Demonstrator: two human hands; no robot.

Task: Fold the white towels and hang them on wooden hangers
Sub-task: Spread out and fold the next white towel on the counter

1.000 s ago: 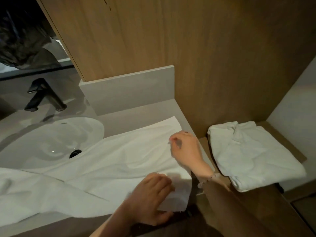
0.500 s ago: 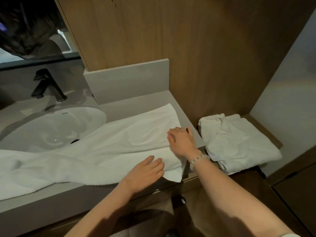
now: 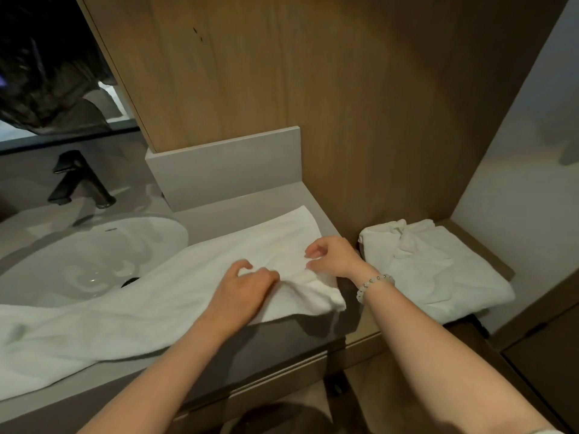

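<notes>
Head view: a person leans over a grey desk (image 3: pixel 250 208), both bare arms reaching forward. A long white towel (image 3: pixel 156 292) lies flat under and between the hands. It runs away to the left of the left hand, across the rim of a sink (image 3: pixel 78 261).

The left hand (image 3: pixel 247 286) has curled fingers bunching up a ridge of the cloth. The right hand (image 3: pixel 332 256), just beside it, also has curled fingers and seems to pinch the towel's right edge. Below the hands, the near corner hangs over the desk's front edge.

A second towel (image 3: pixel 438 270) sits roughly folded on a lower shelf, to the right of the right hand. No hanger is in view.

Likely risks: a pull toward the right could drag the far end through the basin and may wet it. The bunched cloth could set a crooked fold. The overhanging corner could slide the towel off the desk if the grip loosens.
</notes>
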